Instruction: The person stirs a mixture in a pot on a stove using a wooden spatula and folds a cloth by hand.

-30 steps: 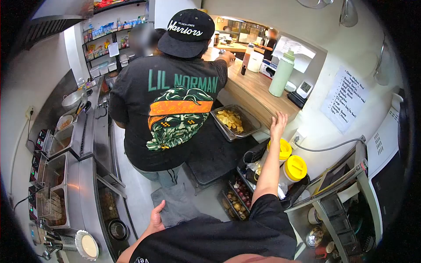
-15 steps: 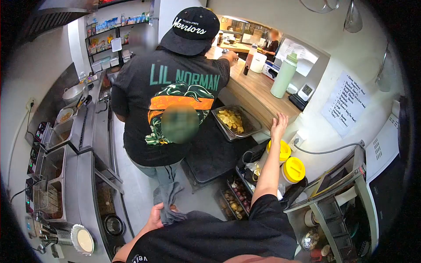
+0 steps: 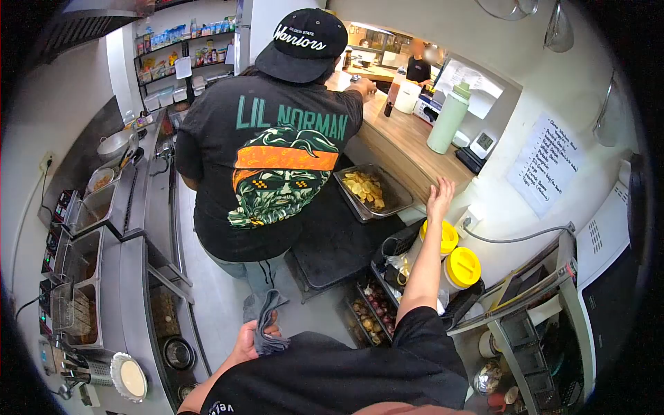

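My left hand (image 3: 249, 340) is closed on a grey cloth (image 3: 268, 325) close to my body, and the cloth hangs up and out from between the fingers. My right arm is stretched forward, and my right hand (image 3: 440, 199) lies open at the near edge of the wooden counter (image 3: 415, 149), holding nothing. Left of that hand is a metal tray (image 3: 398, 197) with yellow sliced food (image 3: 364, 190) in it. Below my right forearm stand containers with yellow lids (image 3: 463, 268).
A co-worker in a black shirt (image 3: 221, 173) stands ahead, an arm over the counter. Fryers (image 3: 86, 311) and steel worktops line the left. A green bottle (image 3: 449, 119) stands on the counter. Onions (image 3: 377, 304) fill crates below. Shelving (image 3: 512, 346) is at right.
The grey cloth has shifted slightly in my left hand. My right hand stays at the counter edge, and the co-worker has barely moved.
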The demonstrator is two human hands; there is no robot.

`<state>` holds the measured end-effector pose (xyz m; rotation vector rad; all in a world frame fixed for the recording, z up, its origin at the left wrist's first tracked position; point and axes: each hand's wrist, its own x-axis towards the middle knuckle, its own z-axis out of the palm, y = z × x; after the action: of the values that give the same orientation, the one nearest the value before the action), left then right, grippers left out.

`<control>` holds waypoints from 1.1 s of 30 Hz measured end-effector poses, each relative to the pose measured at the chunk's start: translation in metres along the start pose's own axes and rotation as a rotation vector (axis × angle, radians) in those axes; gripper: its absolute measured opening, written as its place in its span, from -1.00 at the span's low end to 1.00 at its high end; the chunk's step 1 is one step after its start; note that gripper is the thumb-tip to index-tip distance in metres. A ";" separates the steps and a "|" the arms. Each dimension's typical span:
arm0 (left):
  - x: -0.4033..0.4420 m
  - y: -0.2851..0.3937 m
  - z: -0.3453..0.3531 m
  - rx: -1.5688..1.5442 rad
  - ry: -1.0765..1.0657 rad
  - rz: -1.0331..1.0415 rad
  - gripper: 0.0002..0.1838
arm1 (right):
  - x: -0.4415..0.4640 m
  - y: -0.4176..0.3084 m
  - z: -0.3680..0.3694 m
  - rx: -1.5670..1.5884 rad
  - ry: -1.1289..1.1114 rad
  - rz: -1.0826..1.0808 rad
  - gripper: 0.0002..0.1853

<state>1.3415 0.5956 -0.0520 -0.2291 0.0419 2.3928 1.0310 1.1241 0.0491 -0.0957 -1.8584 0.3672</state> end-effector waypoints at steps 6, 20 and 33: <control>0.004 0.001 0.006 0.041 0.151 0.058 -0.66 | 0.001 -0.003 -0.003 -0.003 -0.028 0.016 -0.61; -0.001 0.000 0.002 0.089 0.114 0.054 -0.74 | 0.002 -0.005 -0.003 0.013 -0.026 0.015 -0.62; -0.004 -0.002 -0.006 -0.006 -0.197 -0.087 -0.81 | 0.002 -0.003 -0.003 -0.007 -0.038 0.028 -0.61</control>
<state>1.3464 0.5937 -0.0572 0.0030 -0.0657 2.3180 1.0333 1.1220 0.0522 -0.1198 -1.8974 0.3844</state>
